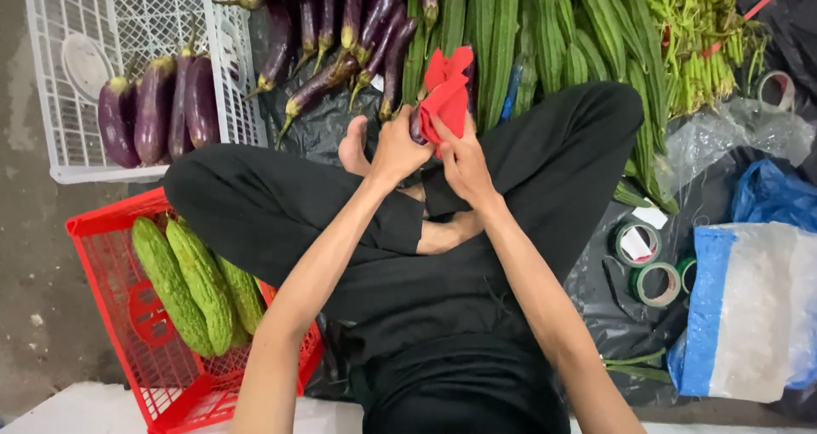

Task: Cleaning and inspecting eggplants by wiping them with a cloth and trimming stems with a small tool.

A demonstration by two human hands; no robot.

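Note:
I sit cross-legged in black trousers on the ground. My left hand (398, 147) and my right hand (460, 156) meet above my bare feet. Both grip a red cloth (447, 92) that is bunched around a purple eggplant (416, 128), of which only a dark sliver shows between the fingers. A row of long purple eggplants (362, 34) lies on black plastic just beyond my hands.
A white crate (59, 136) at the upper left holds fat eggplants (157, 106). A red crate (111, 230) by my left knee holds bitter gourds (191, 285). Ridged gourds (528, 34), green stalks (698, 34), tape rolls (647, 264) and blue-white bags (749, 315) lie to the right.

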